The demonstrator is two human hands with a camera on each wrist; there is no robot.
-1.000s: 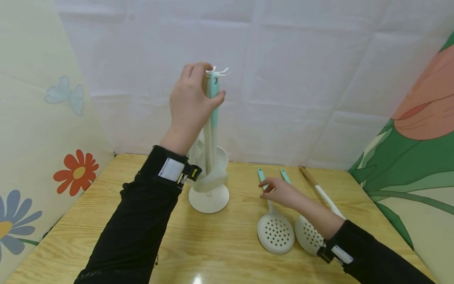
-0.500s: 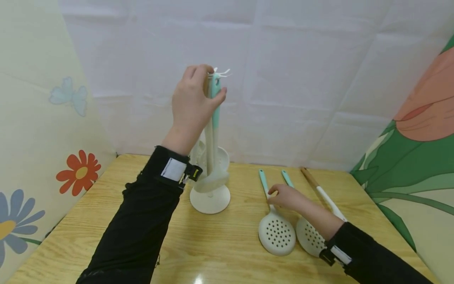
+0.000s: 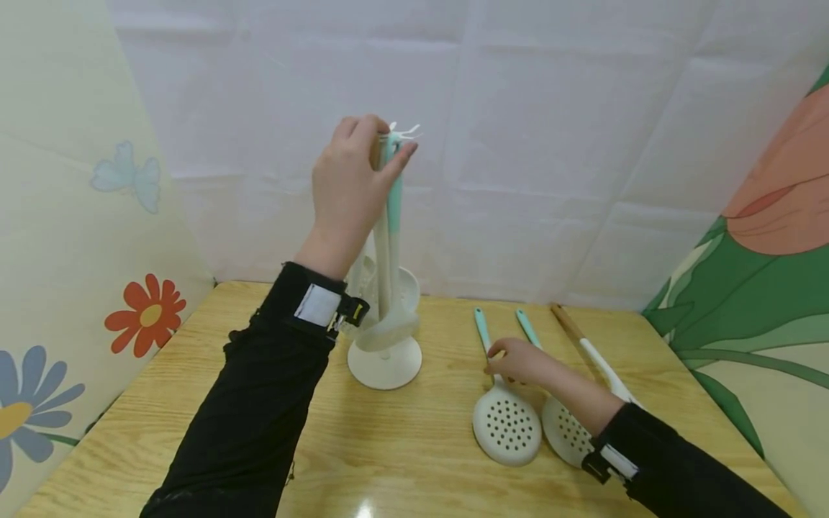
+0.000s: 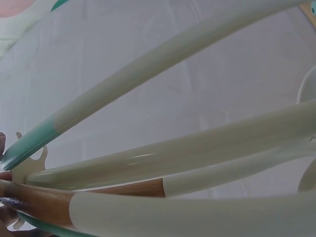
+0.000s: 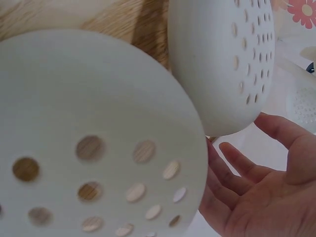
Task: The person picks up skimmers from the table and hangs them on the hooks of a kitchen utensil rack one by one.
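Note:
My left hand (image 3: 388,147) is raised at the top of a white utensil stand (image 3: 385,363) and pinches the teal end of a hanging utensil's handle (image 3: 393,194) by the hooks (image 3: 404,132). Other cream handles (image 4: 163,158) hang close beside it. On the table, my right hand (image 3: 501,356) rests with relaxed fingers on the handle of the left of two cream skimmers (image 3: 506,430). The second skimmer (image 3: 562,432) lies partly under that wrist. The right wrist view shows the open palm (image 5: 247,187) beside both skimmer bowls (image 5: 89,138).
A utensil with a wood and white handle (image 3: 586,349) lies to the right of the skimmers. The wooden table (image 3: 401,446) is hemmed in by a white back wall and flowered panels on both sides.
My right hand has slid slightly down the left skimmer's handle and settled on it. The left hand's fingers have shifted a little higher on the teal handle end.

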